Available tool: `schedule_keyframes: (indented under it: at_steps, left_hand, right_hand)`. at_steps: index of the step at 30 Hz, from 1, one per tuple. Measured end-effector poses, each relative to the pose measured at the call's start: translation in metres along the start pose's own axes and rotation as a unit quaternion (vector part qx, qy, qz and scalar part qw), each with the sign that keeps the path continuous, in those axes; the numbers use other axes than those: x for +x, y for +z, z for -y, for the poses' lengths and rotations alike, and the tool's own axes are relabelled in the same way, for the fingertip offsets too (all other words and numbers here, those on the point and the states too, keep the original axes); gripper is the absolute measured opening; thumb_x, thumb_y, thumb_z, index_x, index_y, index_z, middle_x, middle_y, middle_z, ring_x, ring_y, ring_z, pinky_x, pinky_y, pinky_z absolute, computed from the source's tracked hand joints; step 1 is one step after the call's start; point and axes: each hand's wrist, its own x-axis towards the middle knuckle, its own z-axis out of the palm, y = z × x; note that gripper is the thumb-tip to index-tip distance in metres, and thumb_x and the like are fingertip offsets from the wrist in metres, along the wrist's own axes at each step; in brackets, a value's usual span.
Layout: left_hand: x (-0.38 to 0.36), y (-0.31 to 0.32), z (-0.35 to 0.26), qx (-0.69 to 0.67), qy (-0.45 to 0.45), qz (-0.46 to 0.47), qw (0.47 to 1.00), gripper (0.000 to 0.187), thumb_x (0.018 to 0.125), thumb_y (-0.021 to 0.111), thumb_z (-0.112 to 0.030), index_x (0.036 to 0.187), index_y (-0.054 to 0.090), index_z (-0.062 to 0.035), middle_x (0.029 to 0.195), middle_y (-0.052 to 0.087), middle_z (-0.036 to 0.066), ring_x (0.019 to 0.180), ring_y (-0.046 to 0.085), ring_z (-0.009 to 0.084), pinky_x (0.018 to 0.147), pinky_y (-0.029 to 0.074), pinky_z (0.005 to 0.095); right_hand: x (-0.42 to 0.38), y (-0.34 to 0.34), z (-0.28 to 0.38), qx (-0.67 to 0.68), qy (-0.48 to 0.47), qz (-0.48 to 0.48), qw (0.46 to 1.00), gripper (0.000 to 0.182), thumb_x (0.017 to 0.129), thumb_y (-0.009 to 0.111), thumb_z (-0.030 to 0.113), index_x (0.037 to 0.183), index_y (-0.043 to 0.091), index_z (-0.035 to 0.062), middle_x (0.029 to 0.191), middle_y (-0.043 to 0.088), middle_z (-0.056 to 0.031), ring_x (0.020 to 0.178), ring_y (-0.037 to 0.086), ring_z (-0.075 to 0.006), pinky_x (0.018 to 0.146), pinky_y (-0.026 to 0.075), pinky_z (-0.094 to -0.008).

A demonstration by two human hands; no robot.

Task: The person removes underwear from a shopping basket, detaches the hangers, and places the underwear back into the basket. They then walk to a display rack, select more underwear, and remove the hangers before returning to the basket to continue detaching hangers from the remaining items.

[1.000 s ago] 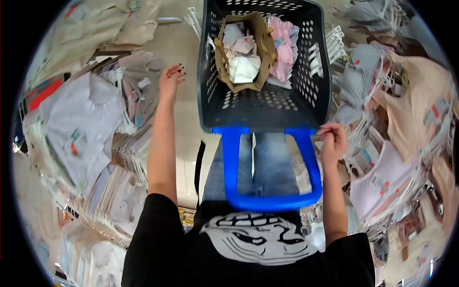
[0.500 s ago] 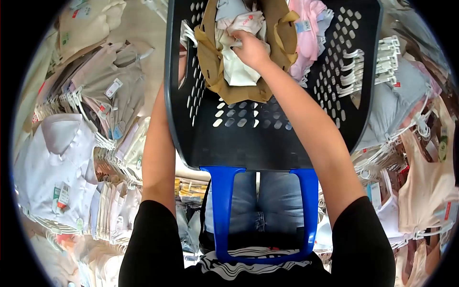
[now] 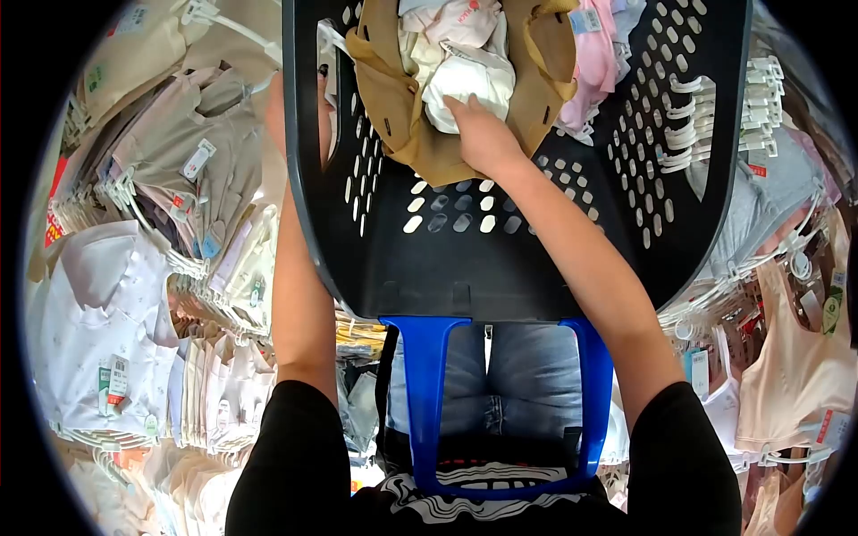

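Observation:
A brown bag (image 3: 420, 147) stands open in the black basket (image 3: 420, 259), with white and pale pink folded garments (image 3: 469, 76) inside. My right hand (image 3: 487, 134) is at the near side of the bag, its fingers at the lower edge of the white garment; whether they grip it is unclear. Outside the basket's left wall, my left hand (image 3: 275, 112) is at the side opening, mostly hidden, beside a white hanger hook. Pink clothing (image 3: 594, 67) lies right of the bag. The blue basket handle (image 3: 427, 393) hangs toward me.
Racks of hanging clothes flank both sides, with a white shirt (image 3: 103, 322) at left and a beige top (image 3: 795, 357) at right. White hangers (image 3: 760, 107) poke through the basket's right opening. A large white hanger (image 3: 232, 27) is at upper left.
My right hand has moved down from the top of the garments to their near edge, and its fingers have opened somewhat. The white garment looks more bunched. The basket has shifted slightly in view.

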Motion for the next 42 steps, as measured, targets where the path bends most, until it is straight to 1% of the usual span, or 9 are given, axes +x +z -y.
schedule_keyframes:
  at_steps: [5, 7, 11, 15, 18, 23, 26, 33, 42]
  left_hand:
    - [0.018, -0.026, 0.027, -0.087, -0.04, 0.004, 0.995, 0.018, 0.073, 0.055, 0.0, 0.09, 0.05, 0.0052, 0.075, 0.056, 0.01, 0.059, 0.058, 0.017, 0.05, 0.051, 0.0322]
    - [0.018, -0.037, 0.033, -0.117, -0.102, 0.002, 0.988, 0.018, 0.076, 0.054, -0.001, 0.092, 0.051, 0.0044, 0.077, 0.056, 0.008, 0.067, 0.056, 0.0125, 0.057, 0.048, 0.0246]
    - [0.02, -0.051, 0.063, -0.1, -0.102, -0.025, 0.989, 0.015, 0.08, 0.054, -0.004, 0.093, 0.052, 0.0017, 0.078, 0.056, 0.005, 0.072, 0.054, 0.0084, 0.063, 0.041, 0.0179]
    - [0.011, -0.052, 0.07, -0.064, -0.093, -0.012, 0.994, 0.015, 0.079, 0.054, -0.004, 0.093, 0.052, 0.0028, 0.076, 0.056, 0.006, 0.069, 0.055, 0.0098, 0.06, 0.043, 0.0191]
    - [-0.006, -0.052, 0.056, -0.094, -0.121, -0.007, 0.988, 0.019, 0.077, 0.054, -0.004, 0.094, 0.05, 0.0042, 0.083, 0.057, 0.013, 0.063, 0.059, 0.0189, 0.061, 0.051, 0.0288]
    - [-0.021, -0.046, 0.049, -0.15, -0.091, 0.004, 0.985, 0.014, 0.078, 0.05, -0.001, 0.091, 0.05, 0.005, 0.074, 0.057, 0.008, 0.058, 0.058, 0.0138, 0.05, 0.047, 0.0237]
    - [-0.028, -0.041, 0.043, -0.041, -0.014, 0.007, 0.999, 0.016, 0.08, 0.049, -0.003, 0.094, 0.049, 0.0037, 0.074, 0.058, 0.008, 0.059, 0.058, 0.0133, 0.052, 0.045, 0.0207]
    - [-0.034, -0.075, -0.01, -0.246, -0.111, -0.143, 0.952, 0.018, 0.081, 0.044, -0.002, 0.1, 0.045, -0.0007, 0.069, 0.051, 0.002, 0.062, 0.047, 0.0089, 0.061, 0.04, 0.0212]
    - [-0.115, -0.186, -0.127, -0.028, 0.021, -0.122, 0.992, 0.019, 0.066, 0.065, -0.01, 0.078, 0.051, -0.0062, 0.064, 0.047, -0.004, 0.057, 0.04, 0.0042, 0.052, 0.034, 0.0194]
  right_hand:
    - [-0.02, -0.026, 0.011, 0.004, 0.013, 0.056, 0.998, 0.039, 0.065, 0.048, 0.0, 0.103, 0.054, 0.0018, 0.09, 0.057, -0.0217, 0.086, 0.055, -0.0319, 0.077, 0.043, -0.0389]
    - [-0.033, -0.038, 0.019, 0.007, 0.0, 0.051, 0.999, 0.031, 0.065, 0.047, 0.001, 0.093, 0.06, 0.0003, 0.083, 0.059, -0.0201, 0.081, 0.056, -0.0324, 0.074, 0.043, -0.0406]
    - [-0.039, -0.07, 0.031, -0.059, -0.023, 0.183, 0.981, 0.026, 0.064, 0.05, 0.007, 0.085, 0.065, 0.0102, 0.08, 0.061, -0.014, 0.08, 0.058, -0.0287, 0.069, 0.046, -0.0373]
    - [0.023, -0.081, 0.035, -0.152, -0.017, 0.067, 0.986, 0.029, 0.07, 0.052, 0.024, 0.097, 0.061, 0.0168, 0.105, 0.056, -0.0112, 0.096, 0.053, -0.0265, 0.08, 0.042, -0.0389]
    - [0.085, -0.056, 0.012, -0.204, -0.012, -0.12, 0.972, 0.036, 0.077, 0.047, 0.029, 0.112, 0.053, 0.0226, 0.131, 0.032, -0.0118, 0.122, 0.026, -0.0275, 0.097, 0.024, -0.0439]
    - [0.121, -0.025, -0.025, -0.152, 0.035, 0.002, 0.988, 0.042, 0.079, 0.041, 0.025, 0.12, 0.045, 0.0156, 0.133, 0.032, -0.0053, 0.123, 0.024, -0.0267, 0.098, 0.02, -0.0453]
    - [0.079, -0.051, -0.01, -0.202, -0.029, 0.057, 0.977, 0.044, 0.078, 0.045, 0.025, 0.118, 0.045, 0.0073, 0.129, 0.037, -0.0055, 0.119, 0.03, -0.0285, 0.097, 0.022, -0.0444]
    - [-0.04, -0.065, 0.01, -0.078, -0.126, -0.076, 0.986, 0.047, 0.073, 0.053, 0.022, 0.115, 0.046, 0.0021, 0.124, 0.041, -0.0106, 0.109, 0.041, -0.0329, 0.09, 0.034, -0.0422]
    - [-0.26, -0.193, 0.143, 0.058, -0.352, -0.094, 0.93, 0.052, 0.072, 0.06, 0.014, 0.12, 0.044, 0.0027, 0.128, 0.039, -0.0109, 0.12, 0.033, -0.0287, 0.101, 0.021, -0.0375]
